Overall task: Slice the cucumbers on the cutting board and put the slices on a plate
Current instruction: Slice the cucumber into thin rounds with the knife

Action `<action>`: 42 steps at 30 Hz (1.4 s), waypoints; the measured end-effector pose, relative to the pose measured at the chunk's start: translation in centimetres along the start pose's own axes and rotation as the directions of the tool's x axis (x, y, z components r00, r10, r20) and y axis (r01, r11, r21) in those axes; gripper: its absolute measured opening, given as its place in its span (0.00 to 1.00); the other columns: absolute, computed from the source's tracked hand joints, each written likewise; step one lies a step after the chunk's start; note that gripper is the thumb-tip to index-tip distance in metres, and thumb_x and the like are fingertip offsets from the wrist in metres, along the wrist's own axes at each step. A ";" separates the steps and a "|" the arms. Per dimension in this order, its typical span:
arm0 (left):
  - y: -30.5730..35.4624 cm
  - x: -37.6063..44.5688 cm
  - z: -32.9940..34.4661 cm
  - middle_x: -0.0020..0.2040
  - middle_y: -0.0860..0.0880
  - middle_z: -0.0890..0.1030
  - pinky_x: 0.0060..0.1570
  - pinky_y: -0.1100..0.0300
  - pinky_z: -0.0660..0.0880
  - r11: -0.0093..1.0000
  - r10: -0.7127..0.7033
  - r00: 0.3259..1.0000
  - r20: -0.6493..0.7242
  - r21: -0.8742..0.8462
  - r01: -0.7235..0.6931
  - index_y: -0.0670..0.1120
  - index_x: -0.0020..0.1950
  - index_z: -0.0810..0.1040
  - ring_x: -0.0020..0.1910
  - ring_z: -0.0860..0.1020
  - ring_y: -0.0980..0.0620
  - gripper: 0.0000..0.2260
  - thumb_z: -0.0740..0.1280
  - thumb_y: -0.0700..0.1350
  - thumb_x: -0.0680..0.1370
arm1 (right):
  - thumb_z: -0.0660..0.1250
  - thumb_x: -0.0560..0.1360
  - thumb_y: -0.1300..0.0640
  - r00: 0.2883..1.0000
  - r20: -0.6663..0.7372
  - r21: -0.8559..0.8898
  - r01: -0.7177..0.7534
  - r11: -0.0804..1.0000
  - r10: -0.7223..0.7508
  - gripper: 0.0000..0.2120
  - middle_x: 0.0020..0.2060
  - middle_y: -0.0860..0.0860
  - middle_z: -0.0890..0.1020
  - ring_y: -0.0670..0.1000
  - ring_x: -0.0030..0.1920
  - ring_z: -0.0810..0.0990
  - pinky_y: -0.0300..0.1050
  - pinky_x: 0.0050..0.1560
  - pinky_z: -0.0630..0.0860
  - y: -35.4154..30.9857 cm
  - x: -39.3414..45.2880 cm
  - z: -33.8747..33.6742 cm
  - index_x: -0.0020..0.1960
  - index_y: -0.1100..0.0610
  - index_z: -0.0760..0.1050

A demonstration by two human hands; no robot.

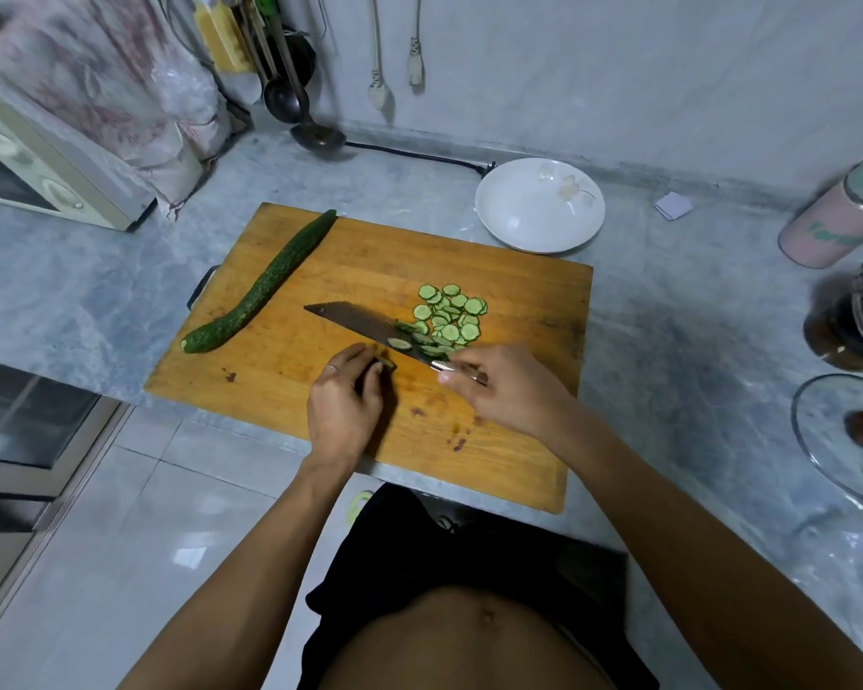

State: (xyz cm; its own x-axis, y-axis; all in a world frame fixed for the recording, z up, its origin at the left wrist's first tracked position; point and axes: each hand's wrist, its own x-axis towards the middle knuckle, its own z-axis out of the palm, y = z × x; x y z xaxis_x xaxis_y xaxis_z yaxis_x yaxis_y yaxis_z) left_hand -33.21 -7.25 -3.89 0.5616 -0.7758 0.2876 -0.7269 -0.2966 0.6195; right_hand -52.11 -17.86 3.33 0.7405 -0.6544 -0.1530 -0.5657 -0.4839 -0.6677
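Two hands work close together near the middle of the cutting board (320, 291). The left hand (342, 405) curls its fingers round a short cucumber stub (385, 363), pinning it to the wood. The right hand (499, 385) grips the handle of a cleaver (365, 323), whose blade lies tilted over, with a few slices resting on it. Just right of the blade and a little farther back lies a heap of cut slices (449, 313).

The first cucumber looks all but finished; only the end piece seems left. The next move, as I judge it, calls either for one last careful cut with the fingertips tucked well back, or for setting the stub aside and bringing over the whole cucumber (265, 283) that lies on the left side of the board. No slices are on the plate (519, 231) yet; it sits on the counter just beyond the board's far right corner.

Around this stand an oven (36, 171) far left, a ladle (315, 127) at the wall, a pink canister (838, 221) and a glass lid (828, 450) to the right. Nothing blocks the path from slices to plate.
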 end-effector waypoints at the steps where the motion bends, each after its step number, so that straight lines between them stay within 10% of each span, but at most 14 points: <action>1: 0.3 0.1 -0.4 0.55 0.44 0.83 0.55 0.68 0.70 1.000 0.005 0.998 -0.064 -0.024 -0.006 0.40 0.55 0.83 0.54 0.79 0.47 0.08 0.69 0.39 0.77 | 0.65 0.79 0.42 1.000 -0.010 -0.017 -0.012 1.000 0.012 0.21 0.44 0.54 0.85 0.53 0.40 0.82 0.53 0.42 0.80 0.2 -0.1 -0.4 0.61 0.57 0.79; 6: 3.0 1.0 -2.2 0.51 0.45 0.81 0.53 0.65 0.71 0.981 0.137 0.969 -0.206 -0.109 -0.162 0.41 0.51 0.84 0.51 0.78 0.51 0.07 0.71 0.43 0.76 | 0.70 0.77 0.43 0.998 -0.029 -0.030 -0.057 0.998 0.056 0.17 0.38 0.50 0.82 0.51 0.36 0.80 0.55 0.36 0.77 1.2 -0.5 -0.8 0.54 0.54 0.70; 12: 3.2 5.2 -1.7 0.50 0.58 0.82 0.59 0.47 0.71 0.989 0.137 0.899 0.417 -0.111 -0.099 0.60 0.48 0.85 0.54 0.77 0.53 0.14 0.70 0.66 0.69 | 0.69 0.77 0.42 0.999 -0.031 -0.163 -0.018 0.986 0.013 0.17 0.37 0.47 0.80 0.48 0.35 0.79 0.47 0.32 0.70 1.5 -1.0 -0.9 0.54 0.53 0.68; 16: 4.4 7.9 -1.4 0.47 0.59 0.79 0.50 0.61 0.73 0.986 0.079 0.770 0.633 -0.161 0.031 0.55 0.49 0.85 0.52 0.79 0.52 0.09 0.77 0.49 0.70 | 0.68 0.77 0.41 1.000 -0.006 -0.239 0.022 0.971 -0.024 0.19 0.39 0.49 0.80 0.50 0.36 0.79 0.46 0.34 0.72 1.6 -1.6 -1.2 0.56 0.54 0.67; 23: 4.6 11.2 0.0 0.56 0.49 0.80 0.50 0.60 0.71 0.993 -0.050 0.835 0.548 0.116 -0.016 0.52 0.55 0.83 0.52 0.77 0.52 0.13 0.74 0.55 0.72 | 0.67 0.78 0.42 0.995 -0.006 -0.246 0.094 0.965 -0.099 0.18 0.35 0.45 0.76 0.49 0.33 0.77 0.41 0.29 0.65 1.2 -1.5 -1.0 0.54 0.54 0.67; 29: 4.9 10.4 -0.8 0.62 0.54 0.72 0.63 0.57 0.69 0.995 0.048 0.663 0.747 0.020 -0.095 0.61 0.68 0.73 0.61 0.70 0.55 0.44 0.70 0.76 0.55 | 0.67 0.78 0.42 0.995 -0.018 -0.253 0.089 0.963 -0.097 0.16 0.32 0.46 0.75 0.49 0.31 0.76 0.44 0.30 0.66 1.8 -1.1 -1.1 0.50 0.51 0.63; 38: 3.9 13.1 2.0 0.58 0.48 0.77 0.54 0.56 0.74 0.973 0.070 0.787 0.613 0.131 -0.188 0.53 0.64 0.78 0.57 0.76 0.48 0.25 0.73 0.60 0.71 | 0.66 0.78 0.41 0.992 0.030 -0.324 0.122 0.938 -0.119 0.17 0.37 0.49 0.80 0.52 0.35 0.79 0.48 0.34 0.72 1.6 -0.5 -1.1 0.51 0.53 0.66; 42: 5.5 12.6 1.8 0.55 0.52 0.73 0.51 0.64 0.66 0.966 0.219 0.651 0.727 -0.068 -0.249 0.51 0.65 0.78 0.54 0.71 0.56 0.29 0.76 0.60 0.67 | 0.65 0.79 0.41 0.991 0.032 -0.358 0.132 0.924 -0.129 0.17 0.38 0.49 0.78 0.53 0.37 0.79 0.47 0.35 0.70 1.9 -0.1 -1.5 0.53 0.54 0.66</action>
State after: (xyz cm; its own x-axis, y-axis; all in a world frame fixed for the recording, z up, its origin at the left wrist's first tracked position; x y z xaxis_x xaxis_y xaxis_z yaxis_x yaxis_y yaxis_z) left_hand -30.83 -19.65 1.77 -0.0812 -0.9747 -0.2083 -0.8149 -0.0554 0.5769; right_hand -53.81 -19.57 3.21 0.8186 -0.5674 -0.0892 -0.5551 -0.7418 -0.3762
